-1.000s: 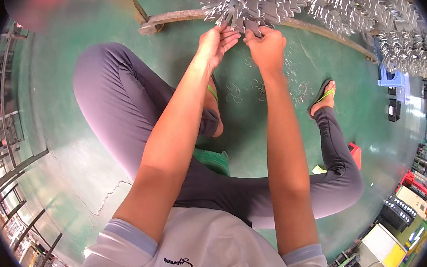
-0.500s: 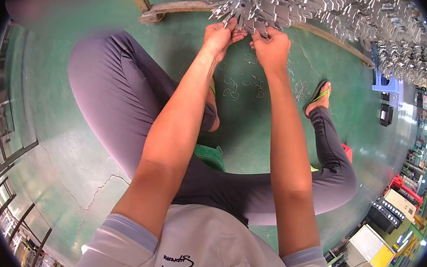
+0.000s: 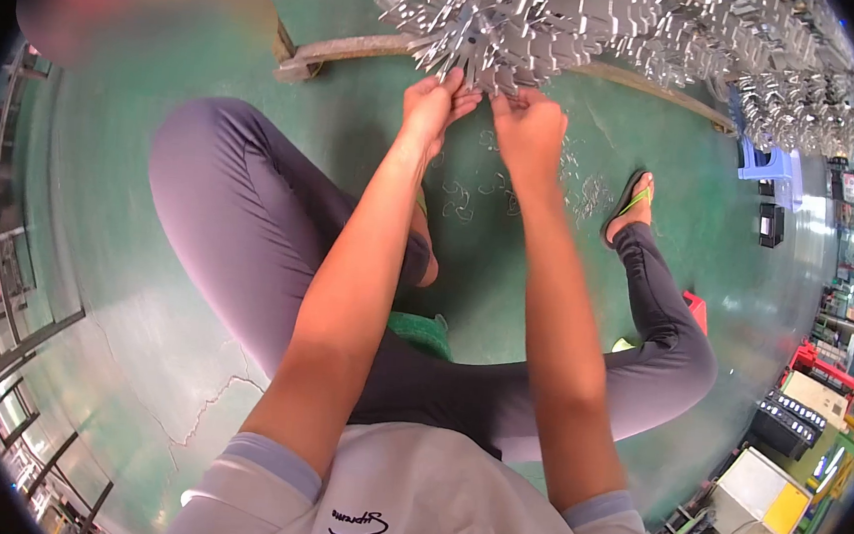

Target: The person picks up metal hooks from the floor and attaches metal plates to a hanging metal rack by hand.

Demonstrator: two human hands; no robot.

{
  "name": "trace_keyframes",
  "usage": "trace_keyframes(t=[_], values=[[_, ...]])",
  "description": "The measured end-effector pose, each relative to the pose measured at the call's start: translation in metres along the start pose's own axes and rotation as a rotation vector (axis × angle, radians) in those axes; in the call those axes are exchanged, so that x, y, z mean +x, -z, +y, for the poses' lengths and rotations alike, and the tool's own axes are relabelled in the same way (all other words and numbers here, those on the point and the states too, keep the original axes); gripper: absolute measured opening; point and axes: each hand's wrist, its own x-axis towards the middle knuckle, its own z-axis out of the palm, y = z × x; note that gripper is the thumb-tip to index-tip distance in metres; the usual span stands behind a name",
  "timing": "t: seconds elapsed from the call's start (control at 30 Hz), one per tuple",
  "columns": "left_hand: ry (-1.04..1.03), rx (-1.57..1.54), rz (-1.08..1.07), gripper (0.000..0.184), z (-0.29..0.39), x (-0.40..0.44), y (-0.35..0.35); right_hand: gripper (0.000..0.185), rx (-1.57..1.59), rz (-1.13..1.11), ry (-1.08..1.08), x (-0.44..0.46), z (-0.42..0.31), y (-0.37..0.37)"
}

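Observation:
A dense cluster of thin, shiny metal pieces [image 3: 480, 35] hangs at the top of the head view, fanned out around a centre. My left hand [image 3: 429, 112] is at its lower edge, thumb and fingers pinched on one of the metal pieces. Close beside it, my right hand [image 3: 531, 133] is closed at the lower tips of the cluster, its fingertips against a metal piece. The exact grip of the right fingers is partly hidden by the back of the hand.
More metal clusters [image 3: 811, 107] stretch to the right. A curved wooden beam [image 3: 359, 49] runs behind my hands. Small wire-like scraps [image 3: 460, 201] lie on the green floor. A blue plastic stool [image 3: 780, 172] and a dark box [image 3: 771, 226] stand at the right.
The whole view has shifted slightly. My right hand has come a little closer to my left along the cluster's lower edge. Both hands remain at the metal pieces.

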Motion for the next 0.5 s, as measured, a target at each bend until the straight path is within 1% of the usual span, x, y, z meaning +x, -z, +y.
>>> trace_keyframes(t=[0.03,0.07,0.13,0.2,0.33,0.43,0.5], values=[[-0.031,0.004,0.025,0.031,0.002,-0.005,-0.002,0.023,-0.022,0.083,0.020,-0.010,-0.006,0.003],[-0.040,0.013,0.038,0.030,0.003,-0.004,-0.004,0.024,-0.043,0.165,0.041,-0.015,-0.012,0.003],[-0.053,0.033,0.070,0.029,0.000,0.001,-0.002,0.028,-0.039,0.122,0.007,-0.021,-0.018,0.001],[-0.048,0.013,0.051,0.025,-0.001,0.004,-0.001,0.033,-0.034,0.080,-0.031,-0.025,-0.021,-0.004],[-0.015,0.034,0.054,0.018,0.004,0.002,-0.002,0.024,0.122,-0.044,-0.036,-0.012,-0.024,-0.012],[0.019,-0.015,0.017,0.014,0.007,-0.001,-0.003,0.020,0.225,-0.110,-0.125,-0.001,-0.023,-0.015],[0.002,-0.017,0.019,0.013,0.008,-0.001,-0.004,0.020,0.197,-0.117,-0.135,0.002,-0.026,-0.013]])
